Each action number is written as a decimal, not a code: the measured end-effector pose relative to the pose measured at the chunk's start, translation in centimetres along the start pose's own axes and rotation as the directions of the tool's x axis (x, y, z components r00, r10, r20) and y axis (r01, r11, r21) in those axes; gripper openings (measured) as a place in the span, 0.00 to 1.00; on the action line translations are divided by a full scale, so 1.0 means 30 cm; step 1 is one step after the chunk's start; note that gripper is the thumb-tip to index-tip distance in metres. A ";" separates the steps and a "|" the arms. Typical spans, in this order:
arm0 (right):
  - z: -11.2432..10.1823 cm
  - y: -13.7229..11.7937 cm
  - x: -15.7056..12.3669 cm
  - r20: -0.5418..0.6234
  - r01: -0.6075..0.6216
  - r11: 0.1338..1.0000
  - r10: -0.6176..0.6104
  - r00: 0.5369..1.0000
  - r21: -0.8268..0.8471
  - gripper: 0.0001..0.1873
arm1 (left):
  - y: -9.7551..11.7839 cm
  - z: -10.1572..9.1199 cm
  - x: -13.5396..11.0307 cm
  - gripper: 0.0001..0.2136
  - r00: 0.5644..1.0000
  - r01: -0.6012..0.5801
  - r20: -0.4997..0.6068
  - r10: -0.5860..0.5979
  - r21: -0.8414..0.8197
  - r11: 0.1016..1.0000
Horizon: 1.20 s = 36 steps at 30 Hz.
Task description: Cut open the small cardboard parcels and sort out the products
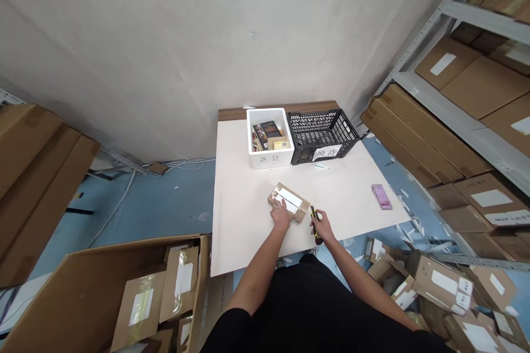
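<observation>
Pale grey wall (174,38) rises behind a blue floor (174,204) in the head view, and against it stands a white-topped table (236,231) with a brown strip along its far edge. Near that edge, a white foam box (271,161) with handwriting on its front holds dark-covered books (270,130) and other small items. Just beside it, to the right, sits a black plastic lattice crate (304,154) bearing a white handwritten sign (327,152). A pixelated pink-purple rectangle (381,197) lies near the table's right edge.

On the near part of the tabletop, a small brown cardboard parcel (290,202) with a white label rests at a slant. The left hand (280,213) lies on its near side, fingers spread over it. The right hand (322,226) grasps a yellow-and-black utility knife (316,225), its tip close to the parcel's right end; whether they touch I cannot tell.

At lower left, a large open cardboard carton (136,244) contains taped parcels (178,281). To the right, grey metal shelving (467,121) carries brown boxes (482,77), with more cardboard boxes (443,281) heaped below.
</observation>
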State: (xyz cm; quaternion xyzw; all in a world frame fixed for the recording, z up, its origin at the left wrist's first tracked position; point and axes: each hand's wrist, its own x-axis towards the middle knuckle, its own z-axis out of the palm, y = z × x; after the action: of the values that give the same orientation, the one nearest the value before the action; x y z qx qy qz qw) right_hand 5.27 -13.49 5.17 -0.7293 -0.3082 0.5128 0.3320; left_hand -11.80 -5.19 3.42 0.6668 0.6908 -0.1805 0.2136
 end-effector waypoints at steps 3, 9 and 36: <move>0.014 -0.030 0.055 -0.087 -0.028 0.976 0.048 0.995 0.217 0.22 | 0.069 -0.016 -0.024 0.47 0.998 0.062 0.011 -0.062 -0.009 0.998; -0.035 -0.006 0.121 0.004 -0.197 0.935 0.205 0.979 0.294 0.07 | -0.018 -0.118 0.056 0.37 0.980 -0.191 0.048 0.192 -0.025 0.981; -0.081 -0.013 0.302 0.214 -0.081 0.968 0.133 0.968 -0.236 0.26 | -0.020 0.023 0.056 0.33 0.966 -0.241 -0.072 0.247 0.080 0.967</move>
State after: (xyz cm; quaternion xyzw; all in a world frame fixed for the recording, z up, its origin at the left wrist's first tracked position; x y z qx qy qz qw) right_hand 10.12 -6.52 1.18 -0.7141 -0.3604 0.5722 0.1809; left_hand -12.39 -4.16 1.92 0.7606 0.6048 -0.1498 0.1823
